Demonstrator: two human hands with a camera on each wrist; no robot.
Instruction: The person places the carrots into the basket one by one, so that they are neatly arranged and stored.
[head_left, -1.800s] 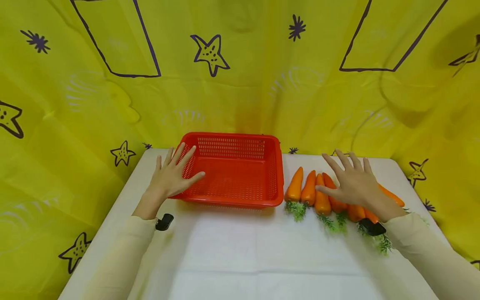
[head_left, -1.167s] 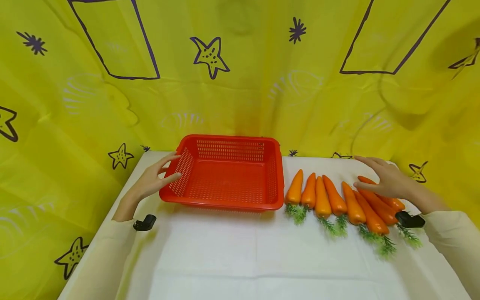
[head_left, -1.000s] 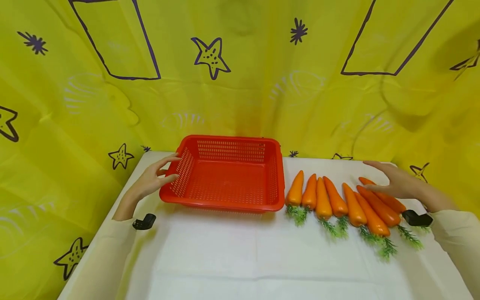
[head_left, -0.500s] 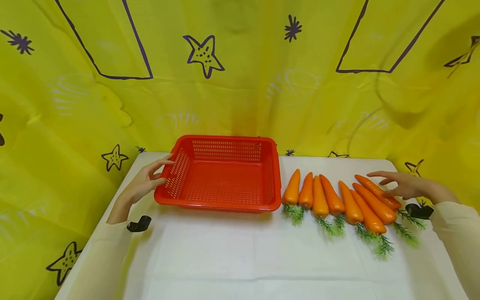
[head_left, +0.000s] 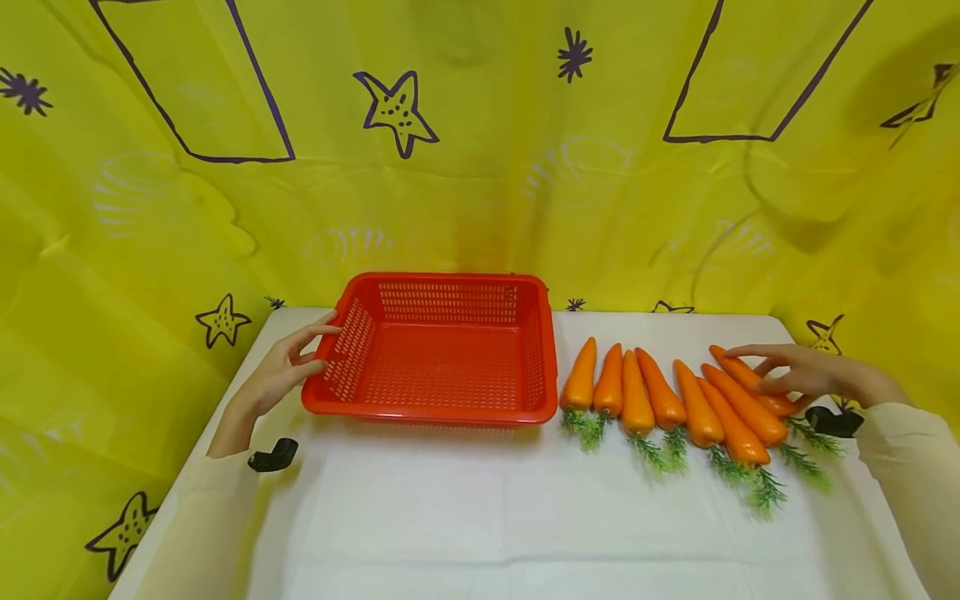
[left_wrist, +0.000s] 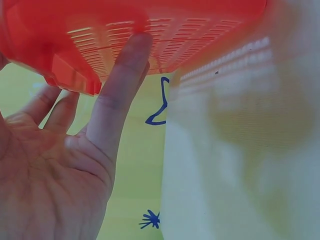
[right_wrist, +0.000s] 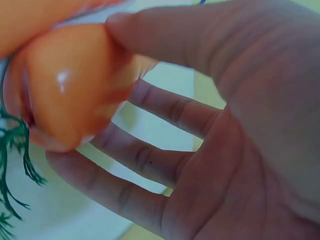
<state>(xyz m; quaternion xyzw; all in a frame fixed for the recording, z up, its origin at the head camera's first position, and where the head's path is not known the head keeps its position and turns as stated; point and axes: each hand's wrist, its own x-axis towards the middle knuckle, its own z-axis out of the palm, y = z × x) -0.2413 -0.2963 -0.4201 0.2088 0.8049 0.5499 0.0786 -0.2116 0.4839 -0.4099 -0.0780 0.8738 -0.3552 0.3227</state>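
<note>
Eight carrots [head_left: 660, 393], rightmost carrot [head_left: 741, 375] within right grip [head_left: 810, 372], left grip [head_left: 273, 375] at basket rim [head_left: 427, 412]

1. Two hands: one left hand [head_left: 272, 375], one right hand [head_left: 813, 372].
2. One red basket [head_left: 442, 362], at the left fingertips.
3. Eight orange carrots [head_left: 636, 400]: one carrot [right_wrist: 70, 85] between the right thumb and fingers, seven beyond those fingertips, toward the basket.
4. Two black wrist devices [head_left: 273, 456], one behind each hand's fingers.
5. Two pale sleeves [head_left: 198, 517], farther behind the fingers.
6. One white table [head_left: 420, 500], below all the fingers.

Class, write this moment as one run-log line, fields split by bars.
left hand: touches red basket | right hand: grips rightmost carrot | other carrots: on white table, beside red basket
</note>
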